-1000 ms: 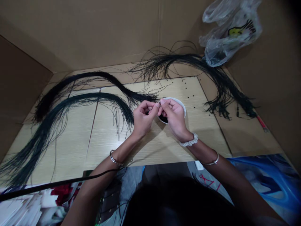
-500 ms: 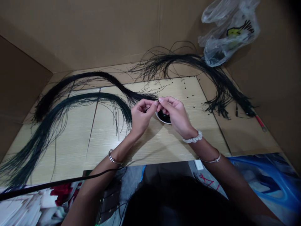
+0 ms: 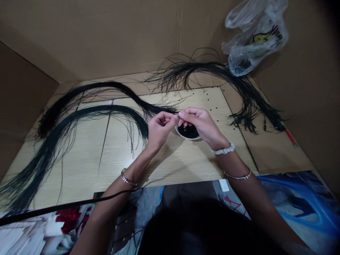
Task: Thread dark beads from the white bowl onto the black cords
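Observation:
My left hand (image 3: 159,130) is closed in a pinch, thumb against forefinger, over the middle of the tabletop. Its tips almost meet those of my right hand (image 3: 204,125), which pinches as well. What the fingertips hold is too small to make out. Just below and behind my right fingers stands a white bowl (image 3: 183,136) with glossy black bits (image 3: 189,131) in it. Beside my left hand ends a bundle of dark green strands (image 3: 87,110). A black strand bundle (image 3: 114,85) runs behind it, its thin ends reaching close to my fingertips.
Another dark strand bundle (image 3: 212,66), with knobbly ends, lies at the back right near a red-handled tool (image 3: 290,137). A clear plastic bag (image 3: 247,53) hangs above it. Small black dots (image 3: 208,100) are scattered on the wooden tabletop (image 3: 122,141). Cardboard walls (image 3: 117,39) enclose the back and sides.
My right hand has turned slightly and its wrist has shifted right, so more of the bowl shows. My left hand stays pinched in nearly the same place.

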### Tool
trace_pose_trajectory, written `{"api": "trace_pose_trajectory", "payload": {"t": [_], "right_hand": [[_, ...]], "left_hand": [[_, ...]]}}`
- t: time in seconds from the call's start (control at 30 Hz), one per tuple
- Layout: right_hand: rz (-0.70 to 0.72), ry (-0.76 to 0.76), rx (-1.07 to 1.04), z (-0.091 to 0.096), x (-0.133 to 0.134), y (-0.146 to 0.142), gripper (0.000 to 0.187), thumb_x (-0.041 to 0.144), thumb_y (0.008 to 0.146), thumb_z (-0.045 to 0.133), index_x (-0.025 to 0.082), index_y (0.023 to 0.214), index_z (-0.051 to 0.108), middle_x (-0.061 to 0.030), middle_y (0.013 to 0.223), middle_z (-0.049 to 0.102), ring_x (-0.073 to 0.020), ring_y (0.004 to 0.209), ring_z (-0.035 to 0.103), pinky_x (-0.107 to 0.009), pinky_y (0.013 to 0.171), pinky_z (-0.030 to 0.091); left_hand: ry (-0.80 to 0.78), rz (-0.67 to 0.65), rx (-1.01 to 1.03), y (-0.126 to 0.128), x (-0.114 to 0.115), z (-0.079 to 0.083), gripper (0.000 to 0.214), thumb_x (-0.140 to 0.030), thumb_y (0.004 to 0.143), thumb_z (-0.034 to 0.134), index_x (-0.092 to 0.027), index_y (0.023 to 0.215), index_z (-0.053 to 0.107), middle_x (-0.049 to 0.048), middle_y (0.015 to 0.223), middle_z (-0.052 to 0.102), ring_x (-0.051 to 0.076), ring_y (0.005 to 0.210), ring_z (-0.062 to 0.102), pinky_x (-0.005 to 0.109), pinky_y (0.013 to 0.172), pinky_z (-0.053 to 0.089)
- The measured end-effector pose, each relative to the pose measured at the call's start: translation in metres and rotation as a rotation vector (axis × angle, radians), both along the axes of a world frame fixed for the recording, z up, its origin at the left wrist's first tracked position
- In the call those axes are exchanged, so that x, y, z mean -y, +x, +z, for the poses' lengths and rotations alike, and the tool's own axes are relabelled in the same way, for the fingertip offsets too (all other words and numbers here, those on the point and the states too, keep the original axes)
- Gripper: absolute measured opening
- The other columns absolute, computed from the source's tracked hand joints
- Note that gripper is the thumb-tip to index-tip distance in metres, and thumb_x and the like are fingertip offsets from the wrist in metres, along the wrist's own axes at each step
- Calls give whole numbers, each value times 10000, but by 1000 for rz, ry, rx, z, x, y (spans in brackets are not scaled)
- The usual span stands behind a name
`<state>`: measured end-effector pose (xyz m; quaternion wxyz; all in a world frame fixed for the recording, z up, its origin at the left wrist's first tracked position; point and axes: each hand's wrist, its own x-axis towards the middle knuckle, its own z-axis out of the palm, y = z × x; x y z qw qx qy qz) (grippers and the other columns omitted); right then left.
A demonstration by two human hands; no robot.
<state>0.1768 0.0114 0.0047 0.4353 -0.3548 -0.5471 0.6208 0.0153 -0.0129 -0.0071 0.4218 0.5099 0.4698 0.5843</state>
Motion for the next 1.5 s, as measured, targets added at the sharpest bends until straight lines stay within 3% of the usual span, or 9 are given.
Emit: {"api": "trace_pose_trajectory", "payload": {"t": [0.6, 0.87, 1.07, 1.5], "right_hand": [[-89, 30, 25, -1, -2, -1, 285, 430, 846, 742, 153, 881, 685, -6, 769, 658, -61, 650, 502, -191, 614, 402], [-120, -8, 65, 1, -3, -1, 301, 432, 827, 755, 137, 855, 701, -14, 756, 667, -62, 640, 495, -204, 620, 396], [-101, -20, 38, 0, -2, -5, 294, 421, 835, 745, 136, 863, 679, -12, 732, 669, -59, 622, 505, -195, 599, 393], [-57, 3, 14, -3, -2, -10, 389, 519, 806, 748, 153, 807, 617, 4, 703, 628, -58, 604, 502, -195, 559, 386]], "left_hand": [[-39, -71, -11, -3, -4, 1, 359, -539, 788, 793, -195, 760, 694, 2, 628, 585, 92, 549, 457, 219, 515, 394], [-102, -128, 94, -6, -7, -4, 323, -520, 865, 695, -204, 799, 692, -16, 630, 503, 70, 475, 308, 220, 433, 242], [-53, -122, 16, -7, -7, -5, 170, -354, 832, 739, -207, 770, 680, 1, 661, 575, 91, 536, 412, 229, 496, 334], [-74, -82, 6, -3, -9, -4, 269, -417, 822, 769, -192, 766, 633, 9, 701, 603, 87, 569, 463, 216, 505, 359]]}}
